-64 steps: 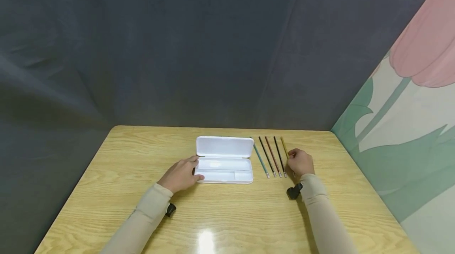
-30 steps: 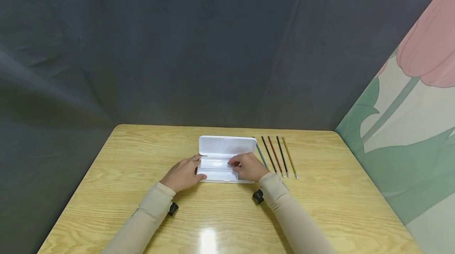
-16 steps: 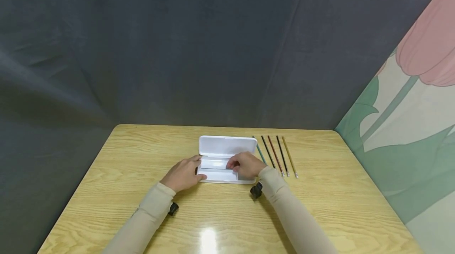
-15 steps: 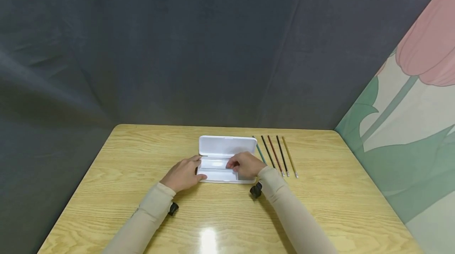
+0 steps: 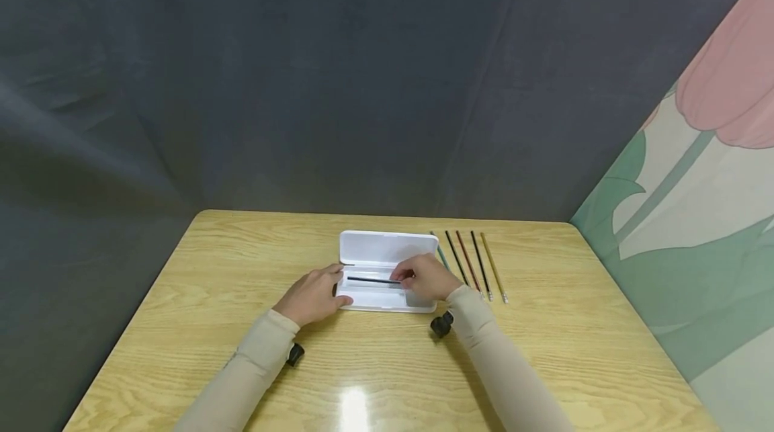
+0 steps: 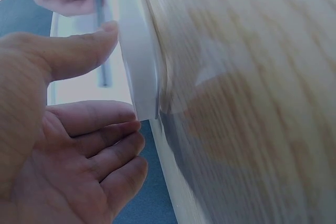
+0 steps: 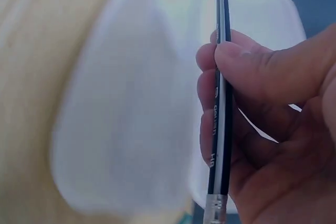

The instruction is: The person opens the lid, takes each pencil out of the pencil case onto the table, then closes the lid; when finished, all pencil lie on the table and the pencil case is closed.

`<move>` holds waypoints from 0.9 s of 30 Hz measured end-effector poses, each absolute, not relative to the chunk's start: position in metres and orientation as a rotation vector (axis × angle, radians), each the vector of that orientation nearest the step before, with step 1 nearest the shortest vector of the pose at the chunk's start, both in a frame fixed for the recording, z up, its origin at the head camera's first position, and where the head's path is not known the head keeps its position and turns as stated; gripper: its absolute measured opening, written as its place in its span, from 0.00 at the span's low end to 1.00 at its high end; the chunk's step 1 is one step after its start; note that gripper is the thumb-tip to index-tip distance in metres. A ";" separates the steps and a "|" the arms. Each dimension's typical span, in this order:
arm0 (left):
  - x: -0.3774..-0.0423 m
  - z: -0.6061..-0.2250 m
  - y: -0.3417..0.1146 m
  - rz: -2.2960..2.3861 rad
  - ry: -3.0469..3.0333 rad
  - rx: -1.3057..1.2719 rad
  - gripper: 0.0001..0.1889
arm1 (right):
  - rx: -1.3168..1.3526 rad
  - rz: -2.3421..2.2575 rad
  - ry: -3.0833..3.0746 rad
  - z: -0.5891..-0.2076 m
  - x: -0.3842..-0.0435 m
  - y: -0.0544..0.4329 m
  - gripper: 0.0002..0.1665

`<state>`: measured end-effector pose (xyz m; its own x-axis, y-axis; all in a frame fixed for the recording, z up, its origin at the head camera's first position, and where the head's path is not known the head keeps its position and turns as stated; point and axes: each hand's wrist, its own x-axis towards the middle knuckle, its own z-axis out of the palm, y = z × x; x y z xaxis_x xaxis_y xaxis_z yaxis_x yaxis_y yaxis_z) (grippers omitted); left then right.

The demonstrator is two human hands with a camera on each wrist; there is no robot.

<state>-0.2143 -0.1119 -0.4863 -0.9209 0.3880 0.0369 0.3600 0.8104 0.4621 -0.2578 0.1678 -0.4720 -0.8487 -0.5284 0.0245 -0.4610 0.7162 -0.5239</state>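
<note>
A white pencil case lies with its lid raised at the back and a divided tray in front. My left hand rests at its left end, thumb on the near corner and fingers along the end wall. In the left wrist view those fingers look loosely extended. Over the tray my right hand pinches a black pencil between thumb and fingers. The pencil lies lengthwise along the case, point to the left. Its white stripe, lettering and metal eraser band show in the right wrist view.
Several pencils lie side by side right of the case: a blue one partly behind the right hand, black ones, a red one and a yellow one. The wooden table ends at a dark curtain.
My right hand has come left from beside the yellow pencil to over the case. Since half a second ago it has risen slightly, and the black pencil now shows above the tray. The left hand stays put.
</note>
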 end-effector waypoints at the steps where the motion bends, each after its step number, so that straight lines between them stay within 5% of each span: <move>1: -0.214 -0.486 -0.112 0.729 2.931 0.609 0.35 | -0.790 -0.837 2.802 -0.467 -0.256 0.173 0.13; 11: -0.216 -0.484 -0.114 0.759 2.902 0.605 0.35 | -0.192 -1.479 3.030 -0.420 -0.248 0.261 0.13; 18: -0.216 -0.485 -0.116 0.766 2.890 0.599 0.35 | 0.380 -1.373 3.077 -0.439 -0.250 0.320 0.16; 27: -0.216 -0.482 -0.114 0.775 2.877 0.600 0.36 | 0.540 -1.063 3.120 -0.481 -0.249 0.346 0.18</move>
